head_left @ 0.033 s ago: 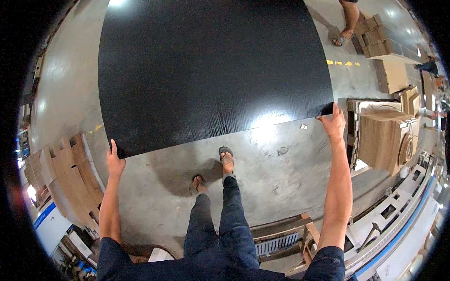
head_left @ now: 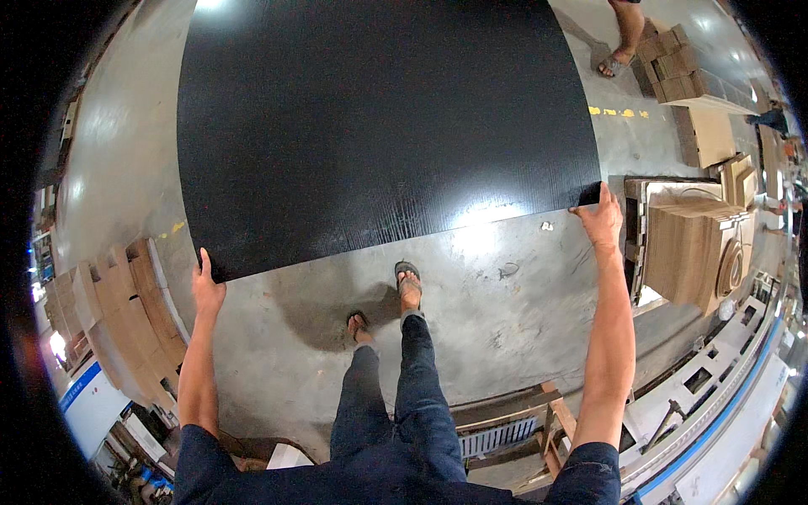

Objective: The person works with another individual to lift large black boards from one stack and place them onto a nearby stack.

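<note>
A large black panel with a fine wood-grain sheen stretches away in front of me, its far end cut off by the top of the view. My left hand grips its near left corner, thumb side along the edge. At the near right corner my right hand is closed on the panel, with some fingers hidden beneath it. The near edge runs at a slant, higher on the right. Below it my sandalled feet stand on the grey floor.
Stacked brown boards stand on the right, with more cardboard stacks beyond. Flat cardboard lies at left. Another person's leg shows at the far right of the panel. A wooden frame and long machine rail are near me.
Hardly anything differs. The panel and both hands keep their places, with only a very slight shift in the view.
</note>
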The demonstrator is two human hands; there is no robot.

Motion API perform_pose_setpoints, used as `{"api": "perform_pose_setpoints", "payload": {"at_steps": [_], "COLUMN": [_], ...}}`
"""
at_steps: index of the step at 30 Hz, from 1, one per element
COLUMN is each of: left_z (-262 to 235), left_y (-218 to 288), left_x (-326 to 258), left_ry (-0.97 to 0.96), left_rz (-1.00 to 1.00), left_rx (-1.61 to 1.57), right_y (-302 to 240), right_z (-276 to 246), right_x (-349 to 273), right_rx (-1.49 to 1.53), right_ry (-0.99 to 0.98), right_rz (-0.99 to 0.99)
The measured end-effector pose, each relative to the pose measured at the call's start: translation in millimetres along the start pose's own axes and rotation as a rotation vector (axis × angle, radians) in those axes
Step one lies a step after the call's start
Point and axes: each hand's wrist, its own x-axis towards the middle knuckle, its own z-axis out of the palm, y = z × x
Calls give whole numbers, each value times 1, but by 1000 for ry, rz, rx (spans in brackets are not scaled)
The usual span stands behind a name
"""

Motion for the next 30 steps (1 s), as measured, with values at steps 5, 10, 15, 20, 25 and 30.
{"api": "perform_pose_setpoints", "payload": {"at_steps": [5,10,15,20,25,30], "left_z": [0,-47,-45,-35,-26,-27], "left_y": [-11,16,27,26,7,13], "left_x": [0,27,29,33,34,34], "left_ry": [-94,-372,-218,-207,-226,-192], "left_rz": [-67,-544,-501,-536,-504,-606], "left_rx": [-64,-1115,-944,-901,-1007,-855], "right_y": [1,28,19,30,33,13], "right_z": [-10,-5,10,14,11,17], "right_x": [6,19,28,36,39,28], "right_rx": [305,713,649,773,813,533], "right_ry": [-111,-284,-104,-201,-208,-31], "right_rz": [25,256,359,505,461,342]}}
